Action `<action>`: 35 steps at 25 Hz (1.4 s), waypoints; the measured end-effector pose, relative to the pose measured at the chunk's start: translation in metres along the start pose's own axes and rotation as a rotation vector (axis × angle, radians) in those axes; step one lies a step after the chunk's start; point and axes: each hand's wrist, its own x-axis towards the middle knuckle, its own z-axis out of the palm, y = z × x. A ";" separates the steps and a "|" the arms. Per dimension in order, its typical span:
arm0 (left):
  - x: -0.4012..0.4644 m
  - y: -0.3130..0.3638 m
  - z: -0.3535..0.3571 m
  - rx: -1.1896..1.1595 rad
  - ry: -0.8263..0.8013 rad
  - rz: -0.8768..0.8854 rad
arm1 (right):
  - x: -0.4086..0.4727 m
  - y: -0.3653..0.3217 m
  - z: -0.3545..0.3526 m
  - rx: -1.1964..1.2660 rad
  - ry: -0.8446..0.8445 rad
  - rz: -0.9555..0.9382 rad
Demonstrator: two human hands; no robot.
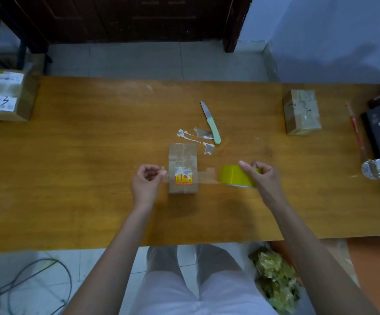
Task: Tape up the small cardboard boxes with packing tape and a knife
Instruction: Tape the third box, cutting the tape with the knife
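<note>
a: head view. where is the work piece?

b: the small cardboard box stands at the middle of the bench, near its front edge. a clear tape strip runs across the box top from left to right.

a: state of each hand?

b: the left hand pinches the free tape end just left of the box. the right hand grips the yellow tape roll just right of the box, fingers curled over it.

a: where is the cutting tool?

b: the knife lies open on the bench, beyond the box and slightly right, untouched. torn tape scraps lie beside it.

a: how should this step be done?

b: in my judgement: keep the strip taut and level between both hands, centre it over the flap seam, then lower both ends together so no crease forms. press the left end down the box side first. hold the roll low before reaching for the knife, or the strip may lift.

a: other items?

b: a taped box sits far right; stacked labelled boxes sit far left.
</note>
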 end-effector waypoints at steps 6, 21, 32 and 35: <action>0.037 0.008 0.013 0.019 0.041 0.011 | 0.031 -0.013 0.017 -0.003 0.023 -0.045; 0.048 -0.023 0.040 0.109 0.110 -0.180 | 0.041 0.010 0.050 -0.065 -0.030 0.026; -0.029 0.010 0.073 0.910 0.049 0.214 | 0.031 -0.009 0.044 -0.031 -0.052 0.023; -0.037 -0.004 0.085 1.095 -0.030 0.187 | 0.030 -0.013 0.034 -0.070 -0.088 0.021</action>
